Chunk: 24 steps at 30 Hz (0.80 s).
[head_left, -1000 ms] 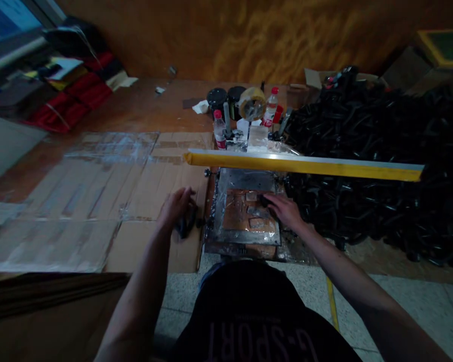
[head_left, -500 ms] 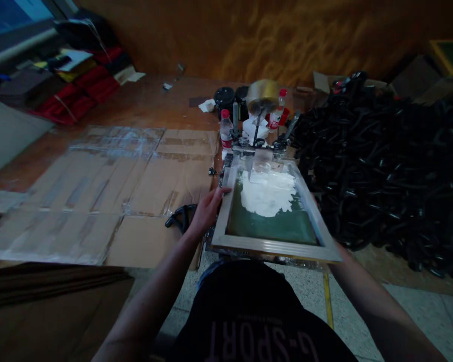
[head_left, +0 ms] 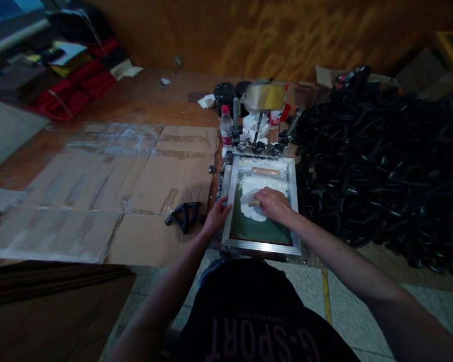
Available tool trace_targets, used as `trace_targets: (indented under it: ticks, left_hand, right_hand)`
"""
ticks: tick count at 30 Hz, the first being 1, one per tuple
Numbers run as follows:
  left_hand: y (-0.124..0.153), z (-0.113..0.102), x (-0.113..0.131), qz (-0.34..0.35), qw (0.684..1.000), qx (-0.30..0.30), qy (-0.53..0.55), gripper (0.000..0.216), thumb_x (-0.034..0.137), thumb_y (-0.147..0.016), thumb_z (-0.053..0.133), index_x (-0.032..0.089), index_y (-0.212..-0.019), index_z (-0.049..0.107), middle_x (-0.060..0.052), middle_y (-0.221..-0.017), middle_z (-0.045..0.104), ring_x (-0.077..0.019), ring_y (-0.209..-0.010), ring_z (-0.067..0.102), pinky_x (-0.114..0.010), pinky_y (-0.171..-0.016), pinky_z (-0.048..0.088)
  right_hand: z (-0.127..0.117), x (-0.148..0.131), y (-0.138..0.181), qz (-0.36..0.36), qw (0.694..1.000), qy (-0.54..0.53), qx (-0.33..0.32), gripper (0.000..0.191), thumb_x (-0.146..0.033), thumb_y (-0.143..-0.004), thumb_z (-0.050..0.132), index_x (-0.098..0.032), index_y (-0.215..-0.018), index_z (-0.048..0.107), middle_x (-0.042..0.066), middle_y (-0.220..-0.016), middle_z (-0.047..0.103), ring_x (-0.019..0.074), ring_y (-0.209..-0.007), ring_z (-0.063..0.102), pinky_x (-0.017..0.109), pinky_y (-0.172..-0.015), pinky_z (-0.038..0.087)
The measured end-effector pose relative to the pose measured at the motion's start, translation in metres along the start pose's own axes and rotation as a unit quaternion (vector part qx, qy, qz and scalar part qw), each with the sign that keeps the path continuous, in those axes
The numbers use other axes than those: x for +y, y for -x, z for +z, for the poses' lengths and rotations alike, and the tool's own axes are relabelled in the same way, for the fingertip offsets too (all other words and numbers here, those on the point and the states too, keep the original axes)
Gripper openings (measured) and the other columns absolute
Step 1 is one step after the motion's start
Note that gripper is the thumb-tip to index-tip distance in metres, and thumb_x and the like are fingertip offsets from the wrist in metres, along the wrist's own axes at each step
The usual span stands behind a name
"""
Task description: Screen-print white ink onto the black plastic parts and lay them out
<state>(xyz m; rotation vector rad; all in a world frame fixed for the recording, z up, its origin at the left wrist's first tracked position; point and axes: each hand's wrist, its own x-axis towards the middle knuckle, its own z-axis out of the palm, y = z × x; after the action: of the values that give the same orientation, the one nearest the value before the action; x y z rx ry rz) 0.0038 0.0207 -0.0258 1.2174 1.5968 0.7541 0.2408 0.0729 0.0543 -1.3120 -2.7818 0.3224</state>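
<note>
A screen printing frame lies in front of me, its metal border around a green mesh with white ink spread over it. On the left border, my left hand has its fingers closed around the edge. My right hand is over the mesh, gripping a squeegee whose pale end shows at the fingers; the rest is hidden. Higher on the mesh rests another piece with a wooden top. Black curved plastic parts lie left of my left hand.
Flattened cardboard covers the table's left side. A large heap of black parts stands on the right. Behind the frame are clamps, a plastic bottle, black tubs and a tape roll. Red bundles lie far left.
The tilted frame has come down and sits straighter. My right hand has left its right side and now holds a squeegee over the ink. My left hand has stayed at the left border.
</note>
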Motion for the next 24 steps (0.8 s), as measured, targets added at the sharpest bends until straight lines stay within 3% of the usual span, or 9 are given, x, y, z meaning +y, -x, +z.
trace_targets:
  ticks: [2, 4, 6, 9, 12, 15, 17, 20, 24]
  left_hand:
    - [0.000, 0.001, -0.002, 0.004, 1.000, 0.006, 0.001, 0.058, 0.050, -0.087, 0.054, 0.020, -0.137, 0.053, -0.003, -0.080, 0.066, -0.0169, -0.071, 0.060, -0.026, -0.063, 0.043]
    - [0.000, 0.002, -0.003, 0.007, 1.000, 0.010, 0.005, 0.059, 0.051, -0.087, 0.054, 0.019, -0.136, 0.053, -0.003, -0.080, 0.066, -0.0168, -0.071, 0.060, -0.026, -0.062, 0.043]
    - [0.000, 0.002, -0.004, 0.007, 1.000, 0.006, 0.015, 0.060, 0.052, -0.087, 0.054, 0.018, -0.137, 0.052, -0.004, -0.080, 0.065, -0.0163, -0.070, 0.059, -0.025, -0.061, 0.043]
    - [0.000, 0.001, -0.002, 0.007, 0.999, -0.004, 0.031, 0.062, 0.052, -0.086, 0.055, 0.018, -0.137, 0.051, -0.003, -0.079, 0.065, -0.0154, -0.068, 0.058, -0.024, -0.059, 0.042]
    - [0.001, 0.001, 0.001, 0.006, 0.999, -0.001, 0.040, 0.062, 0.052, -0.085, 0.056, 0.018, -0.137, 0.052, -0.001, -0.073, 0.062, -0.0136, -0.062, 0.055, -0.023, -0.056, 0.041]
    - [0.003, 0.001, 0.003, 0.002, 0.999, 0.010, 0.033, 0.061, 0.050, -0.084, 0.057, 0.017, -0.136, 0.053, 0.000, -0.071, 0.060, -0.0123, -0.059, 0.053, -0.023, -0.055, 0.040]
    - [0.004, -0.001, 0.007, 0.001, 0.999, 0.002, 0.041, 0.062, 0.049, -0.084, 0.057, 0.017, -0.138, 0.051, 0.000, -0.070, 0.060, -0.0121, -0.059, 0.052, -0.022, -0.055, 0.039]
    - [0.012, -0.010, 0.026, -0.007, 0.998, -0.020, 0.065, 0.066, 0.047, -0.083, 0.060, 0.019, -0.141, 0.046, 0.002, -0.067, 0.058, -0.0115, -0.056, 0.050, -0.021, -0.052, 0.037]
    - [0.026, -0.027, 0.074, 0.018, 0.994, 0.013, 0.107, 0.055, 0.051, -0.084, 0.058, 0.020, -0.130, 0.057, 0.001, -0.072, 0.061, -0.0122, -0.060, 0.052, -0.022, -0.054, 0.039]
  right_hand:
    - [0.000, -0.001, 0.018, -0.087, 0.996, -0.013, -0.017, 0.025, -0.011, -0.076, 0.053, -0.018, -0.097, 0.066, 0.009, -0.096, 0.067, 0.0243, -0.094, 0.057, 0.032, -0.083, 0.041]
    - [-0.004, 0.000, 0.023, -0.123, 0.991, -0.039, -0.033, 0.025, -0.011, -0.074, 0.054, -0.020, -0.094, 0.066, 0.006, -0.093, 0.068, 0.0225, -0.092, 0.057, 0.031, -0.081, 0.040]
    - [-0.007, 0.002, 0.020, -0.093, 0.994, -0.052, -0.021, 0.021, -0.012, -0.076, 0.054, -0.022, -0.090, 0.066, 0.004, -0.088, 0.068, 0.0212, -0.088, 0.058, 0.030, -0.078, 0.041]
    - [0.004, 0.000, 0.017, -0.040, 0.997, -0.037, 0.051, 0.023, -0.012, -0.082, 0.050, -0.020, -0.095, 0.068, 0.007, -0.092, 0.068, 0.0228, -0.092, 0.056, 0.032, -0.080, 0.042]
    - [0.025, -0.003, 0.031, -0.089, 0.991, -0.042, 0.094, 0.036, -0.007, -0.080, 0.048, -0.016, -0.110, 0.067, 0.012, -0.106, 0.067, 0.0247, -0.100, 0.055, 0.035, -0.087, 0.043]
    - [0.027, -0.004, 0.038, -0.101, 0.989, -0.070, 0.083, 0.035, -0.008, -0.080, 0.050, -0.018, -0.109, 0.068, 0.010, -0.100, 0.069, 0.0240, -0.094, 0.058, 0.035, -0.084, 0.046]
    - [0.015, -0.002, 0.025, -0.057, 0.991, -0.079, 0.090, 0.032, -0.015, -0.086, 0.053, -0.019, -0.114, 0.067, 0.009, -0.098, 0.070, 0.0235, -0.093, 0.059, 0.034, -0.083, 0.046]
    - [-0.019, 0.010, -0.011, 0.035, 0.988, -0.075, 0.132, 0.046, -0.029, -0.091, 0.056, -0.022, -0.136, 0.055, 0.008, -0.106, 0.069, 0.0237, -0.097, 0.061, 0.033, -0.085, 0.047]
    - [-0.064, 0.062, -0.029, 0.144, 0.966, -0.073, 0.200, 0.047, -0.041, -0.092, 0.055, -0.026, -0.136, 0.055, 0.007, -0.109, 0.070, 0.0225, -0.091, 0.064, 0.033, -0.081, 0.048]
